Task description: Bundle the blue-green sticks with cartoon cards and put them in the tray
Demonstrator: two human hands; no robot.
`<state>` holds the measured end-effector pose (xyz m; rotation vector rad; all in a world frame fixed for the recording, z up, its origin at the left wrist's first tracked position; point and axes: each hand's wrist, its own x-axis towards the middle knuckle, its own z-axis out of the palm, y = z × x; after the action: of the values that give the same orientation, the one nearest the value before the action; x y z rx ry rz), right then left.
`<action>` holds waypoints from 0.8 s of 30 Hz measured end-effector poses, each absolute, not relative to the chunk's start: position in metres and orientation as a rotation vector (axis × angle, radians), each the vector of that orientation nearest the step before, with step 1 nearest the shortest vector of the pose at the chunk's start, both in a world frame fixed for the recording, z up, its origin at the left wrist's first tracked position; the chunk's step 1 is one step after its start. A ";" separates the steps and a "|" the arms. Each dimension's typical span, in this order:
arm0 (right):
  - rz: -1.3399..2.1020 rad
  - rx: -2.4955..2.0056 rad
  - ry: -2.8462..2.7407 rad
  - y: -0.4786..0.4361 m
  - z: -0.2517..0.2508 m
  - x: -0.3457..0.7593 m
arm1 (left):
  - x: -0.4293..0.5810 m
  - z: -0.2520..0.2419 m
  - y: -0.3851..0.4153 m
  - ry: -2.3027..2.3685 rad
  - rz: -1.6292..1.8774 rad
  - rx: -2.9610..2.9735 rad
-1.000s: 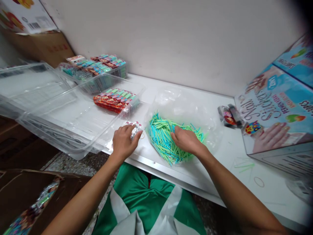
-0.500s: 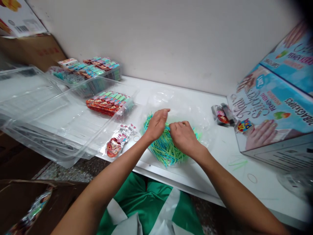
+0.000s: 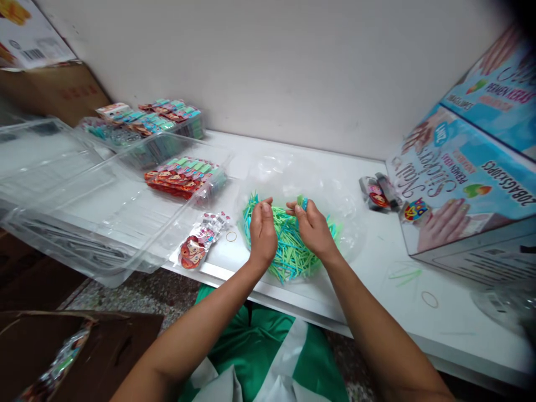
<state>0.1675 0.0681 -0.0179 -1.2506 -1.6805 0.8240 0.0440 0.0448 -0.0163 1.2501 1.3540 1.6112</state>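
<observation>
Many thin green and blue sticks lie heaped in a clear plastic bag on the white table. My left hand is over the left side of the heap, its fingers curled with the thumb on top; what it holds, if anything, is too small to tell. To the right, my right hand pinches a small bunch of green and blue sticks above the heap. A gap separates the two hands.
A clear tray at left holds red character packets. Beside it lie silver packets and a rubber band. Dark packets sit near a blue printed box. An open carton stands lower left.
Both hands have turned and moved apart, the right one outward. A bunch of sticks now shows in my right fingers. The view has shifted slightly.
</observation>
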 end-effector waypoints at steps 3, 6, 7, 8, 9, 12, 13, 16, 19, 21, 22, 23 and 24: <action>0.740 -1.280 -1.802 0.060 -0.012 0.166 | 0.037 -0.011 0.050 1.341 1.615 1.246; 0.765 -1.187 -2.062 0.046 -0.005 0.158 | 0.036 0.001 0.054 1.291 1.530 1.421; 0.758 -1.145 -2.149 0.042 -0.003 0.154 | 0.037 0.006 0.054 1.258 1.477 1.544; 0.747 -1.111 -2.202 0.039 -0.003 0.151 | 0.038 0.010 0.052 1.223 1.428 1.664; 0.746 -1.102 -2.204 0.036 -0.003 0.149 | 0.038 0.013 0.050 1.194 1.392 1.755; 0.928 -1.143 -1.895 0.034 -0.006 0.149 | 0.023 0.010 0.042 1.252 1.417 1.801; 1.036 -1.137 -1.734 0.034 -0.007 0.151 | 0.012 0.005 0.039 1.337 1.438 1.788; 1.374 -1.031 -1.329 0.033 -0.012 0.155 | -0.034 -0.020 0.032 1.753 1.321 1.950; 1.599 -0.933 -1.084 0.031 -0.015 0.151 | -0.078 -0.048 0.031 2.146 0.834 2.256; 1.696 -0.871 -0.969 0.028 -0.014 0.144 | -0.094 -0.061 0.033 2.252 0.531 2.358; 1.727 -0.846 -0.932 0.027 -0.013 0.141 | -0.099 -0.066 0.034 2.270 0.440 2.386; 1.747 -0.827 -0.907 0.026 -0.013 0.138 | -0.102 -0.069 0.034 2.276 0.397 2.409; 1.758 -0.814 -0.892 0.026 -0.012 0.136 | -0.104 -0.070 0.035 2.282 0.403 2.425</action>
<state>0.1355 0.0255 -0.0124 -0.8142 -0.8918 1.7578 -0.1036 0.0354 -0.0698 2.4253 2.2815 0.4026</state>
